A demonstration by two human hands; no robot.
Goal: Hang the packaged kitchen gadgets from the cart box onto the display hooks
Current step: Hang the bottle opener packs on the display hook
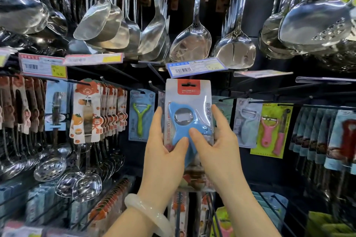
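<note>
Both hands hold one packet (189, 113) up in front of the hook wall: the left hand (163, 152) has its thumb pressed on the front near the lower left and its fingers straight up along the left edge, while the right hand (217, 146) pinches the lower right, thumb on the blue opener (183, 131) sealed under the clear plastic and fingers curled behind the card. The packet looks light, a thin card back with a glossy plastic front, so it should bend a little if held only by one corner and may slide under dry fingers; the raised plastic over the opener gives the thumbs something firm to bear on. Holding it low on both sides, as now, seems sensible, since it leaves free the red top with its hanging slot (189, 84), which is the part that must meet the hook. The packet stands upright, just below the blue price tag (196, 67), with a bare black hook (156, 87) just to its upper left and a green peeler (141, 119) hanging further left. Spatulas (190, 44) hang in the row above, and a pink peeler (268, 131) hangs to the right.
</note>
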